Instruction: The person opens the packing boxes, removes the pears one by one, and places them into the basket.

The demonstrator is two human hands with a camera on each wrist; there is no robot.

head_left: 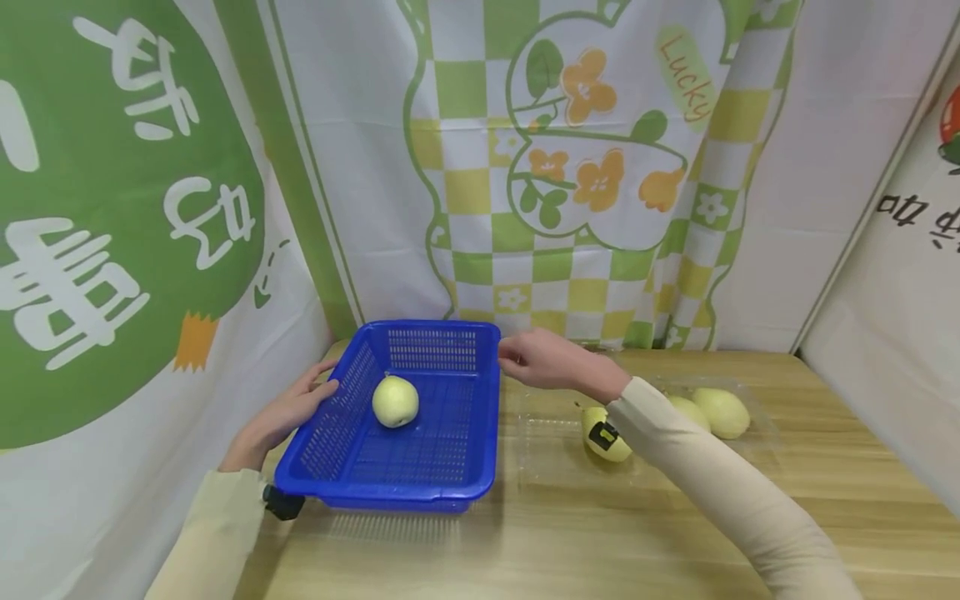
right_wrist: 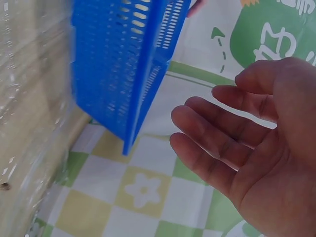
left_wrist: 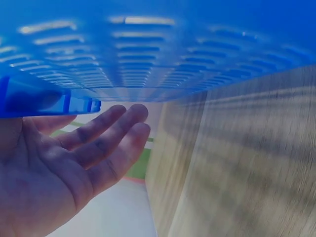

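A blue plastic basket [head_left: 435, 493] stands on the table, with one pale yellow-green pear [head_left: 395, 402] lying inside toward its left. My left hand [head_left: 288, 412] is at the basket's left rim; in the left wrist view its fingers [left_wrist: 111, 153] extend fairly straight beneath the rim, and part of the hand is hidden behind it. Beside the far right corner of the basket is my right hand [head_left: 543, 358], holding nothing. Seen from the right wrist, its fingers [right_wrist: 207, 138] are loosely bent and apart from the basket wall [right_wrist: 106, 64].
To the right of the basket lies a clear plastic tray [head_left: 547, 471]. In it are a pear [head_left: 611, 450] partly covered by the right wrist camera and more pears [head_left: 722, 413] behind the forearm. A patterned curtain [head_left: 480, 200] hangs at the table's back edge.
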